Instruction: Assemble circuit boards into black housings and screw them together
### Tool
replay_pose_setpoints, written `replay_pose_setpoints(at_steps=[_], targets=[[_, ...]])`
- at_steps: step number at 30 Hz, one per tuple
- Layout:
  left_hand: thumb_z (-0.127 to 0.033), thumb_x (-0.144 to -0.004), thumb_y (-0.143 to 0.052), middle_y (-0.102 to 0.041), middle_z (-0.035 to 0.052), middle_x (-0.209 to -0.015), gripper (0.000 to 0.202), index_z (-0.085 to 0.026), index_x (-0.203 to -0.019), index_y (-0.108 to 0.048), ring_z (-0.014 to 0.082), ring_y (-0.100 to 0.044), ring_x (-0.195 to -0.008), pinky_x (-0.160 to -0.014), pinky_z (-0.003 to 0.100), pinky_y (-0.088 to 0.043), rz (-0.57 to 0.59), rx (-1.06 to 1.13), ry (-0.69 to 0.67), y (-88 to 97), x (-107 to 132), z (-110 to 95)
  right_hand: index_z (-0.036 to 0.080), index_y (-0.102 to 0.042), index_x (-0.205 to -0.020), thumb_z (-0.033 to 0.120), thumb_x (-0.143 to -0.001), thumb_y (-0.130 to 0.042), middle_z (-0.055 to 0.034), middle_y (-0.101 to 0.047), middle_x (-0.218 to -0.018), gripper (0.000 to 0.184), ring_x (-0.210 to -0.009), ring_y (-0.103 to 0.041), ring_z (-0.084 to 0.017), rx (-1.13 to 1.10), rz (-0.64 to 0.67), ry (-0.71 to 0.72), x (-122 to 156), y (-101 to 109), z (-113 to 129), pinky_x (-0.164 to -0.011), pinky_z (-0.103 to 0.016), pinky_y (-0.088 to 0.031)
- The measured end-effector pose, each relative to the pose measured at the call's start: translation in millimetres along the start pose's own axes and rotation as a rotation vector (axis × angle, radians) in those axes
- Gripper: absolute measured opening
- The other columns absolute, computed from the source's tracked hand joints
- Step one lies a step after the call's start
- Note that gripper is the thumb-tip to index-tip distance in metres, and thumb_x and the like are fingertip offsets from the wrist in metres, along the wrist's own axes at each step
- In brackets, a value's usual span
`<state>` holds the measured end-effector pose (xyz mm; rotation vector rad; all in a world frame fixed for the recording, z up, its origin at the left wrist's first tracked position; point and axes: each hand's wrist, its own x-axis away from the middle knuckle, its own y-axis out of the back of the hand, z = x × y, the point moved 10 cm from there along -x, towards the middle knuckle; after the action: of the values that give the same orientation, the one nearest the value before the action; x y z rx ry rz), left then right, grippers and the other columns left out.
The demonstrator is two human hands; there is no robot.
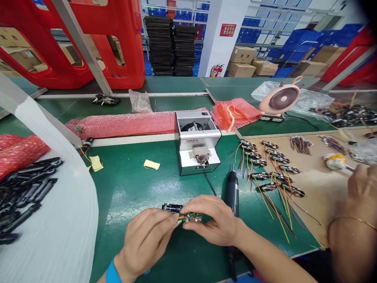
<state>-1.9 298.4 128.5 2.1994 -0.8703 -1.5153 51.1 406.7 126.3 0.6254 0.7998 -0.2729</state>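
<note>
My left hand (pixel 149 234) is closed around a black plastic housing (pixel 172 207), most of which my fingers hide. Between the fingertips of my right hand (pixel 213 220) is a small green circuit board (pixel 193 215) with red and yellow wires at its left end. Both hands meet at the board's end, low over the green tabletop; whether board and housing touch is hidden. Just right of my right hand lies a black electric screwdriver (pixel 232 190), its bit pointing away from me. Beyond my hands stands a grey screw feeder machine (pixel 198 143).
Wired circuit boards (pixel 273 169) lie in rows at the right, near a co-worker's blurred hand (pixel 361 188). Black plastic parts (pixel 26 196) rest on white foam sheeting (pixel 67 220) at the left. Red bubble wrap (pixel 132 125) and a pink fan (pixel 281 98) sit farther back.
</note>
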Motion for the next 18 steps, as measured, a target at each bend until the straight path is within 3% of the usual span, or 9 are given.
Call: replay_pose_setpoints(at_steps=[3, 5, 7, 9, 12, 18], targets=[[-0.014, -0.085, -0.058, -0.062, 0.0017, -0.073, 0.006, -0.017, -0.083, -0.062, 0.0118, -0.056, -0.064, -0.058, 0.021, -0.046, 0.085, 0.224, 0.514, -9.2, 10.2, 47.2, 0.019, -0.045, -0.122, 0.030, -0.078, -0.069, -0.0065, -0.066, -0.099, 0.051, -0.092, -0.062, -0.017, 0.034, 0.069, -0.141, 0.4, -2.5, -15.1, -0.082, -0.030, -0.052], [-0.029, -0.086, -0.058, -0.056, -0.0008, -0.064, 0.015, -0.017, -0.077, -0.061, 0.0093, -0.050, -0.052, -0.046, 0.019, -0.040, 0.201, 0.436, 0.879, -24.7, 34.6, 73.4, 0.021, -0.042, -0.125, 0.034, -0.077, -0.069, -0.0067, -0.063, -0.109, 0.057, -0.102, -0.058, -0.018, 0.068, 0.155, -0.272, 4.0, -7.5, -28.4, -0.089, -0.033, -0.049], [-0.041, -0.081, -0.061, -0.049, -0.0035, -0.057, 0.027, -0.016, -0.075, -0.059, 0.0069, -0.040, -0.045, -0.041, 0.017, -0.032, 0.266, 0.625, 1.117, -35.1, 56.3, 84.7, 0.024, -0.038, -0.128, 0.033, -0.077, -0.068, -0.0066, -0.058, -0.117, 0.060, -0.109, -0.053, -0.019, 0.105, 0.257, -0.403, 10.7, -14.6, -41.3, -0.095, -0.035, -0.046], [-0.047, -0.076, -0.065, -0.046, -0.0046, -0.057, 0.033, -0.015, -0.075, -0.058, 0.0057, -0.036, -0.045, -0.040, 0.017, -0.030, 0.273, 0.731, 1.229, -38.5, 68.1, 90.4, 0.027, -0.032, -0.132, 0.031, -0.078, -0.067, -0.0060, -0.053, -0.124, 0.065, -0.114, -0.050, -0.020, 0.133, 0.355, -0.536, 19.8, -22.5, -53.5, -0.098, -0.038, -0.044], [-0.052, -0.070, -0.069, -0.046, -0.0045, -0.060, 0.040, -0.014, -0.074, -0.057, 0.0051, -0.034, -0.046, -0.040, 0.016, -0.028, 0.279, 0.787, 1.291, -41.4, 76.2, 94.7, 0.031, -0.023, -0.138, 0.028, -0.076, -0.069, -0.0049, -0.051, -0.126, 0.077, -0.116, -0.048, -0.021, 0.147, 0.485, -0.675, 32.9, -35.9, -65.6, -0.099, -0.042, -0.042], [-0.056, -0.065, -0.070, -0.044, -0.0047, -0.059, 0.045, -0.014, -0.071, -0.055, 0.0057, -0.032, -0.046, -0.040, 0.018, -0.025, 0.353, 0.791, 1.342, -45.9, 86.0, 96.4, 0.031, -0.020, -0.140, 0.023, -0.077, -0.067, -0.0042, -0.056, -0.113, 0.079, -0.105, -0.053, -0.021, 0.138, 0.637, -0.708, 44.4, -61.1, -75.2, -0.094, -0.042, -0.044]])
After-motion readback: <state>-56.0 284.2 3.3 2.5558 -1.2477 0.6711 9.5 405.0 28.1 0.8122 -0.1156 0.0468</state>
